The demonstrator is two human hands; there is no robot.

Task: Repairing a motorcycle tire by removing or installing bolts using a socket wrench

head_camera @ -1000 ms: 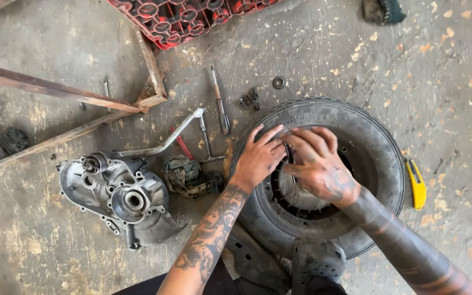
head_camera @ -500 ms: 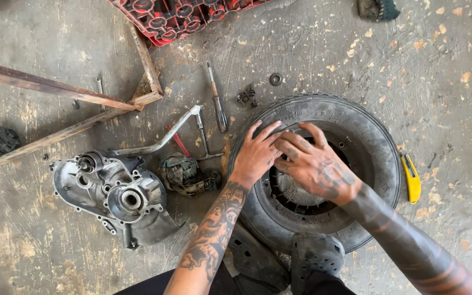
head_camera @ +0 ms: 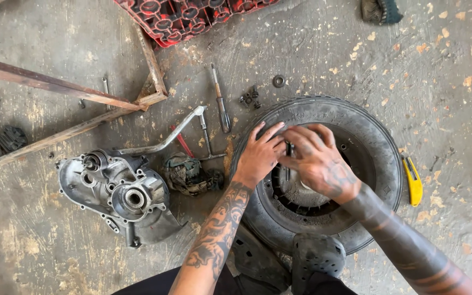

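Small black rubber tyre on wheel rim lies flat on concrete floor, between knees. Left hand presses tyre's inner edge, fingers spread; right hand pinches thin dark tool at rim. Judgement: keep tool upright, left hand bracing, fingers clear of gap

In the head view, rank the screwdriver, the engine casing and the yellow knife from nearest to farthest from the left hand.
From the left hand:
1. Screwdriver, just up-left on the floor.
2. Engine casing, farther left.
3. Yellow knife, right of the tire.

Bright, even daylight (sharp, soft shadows)
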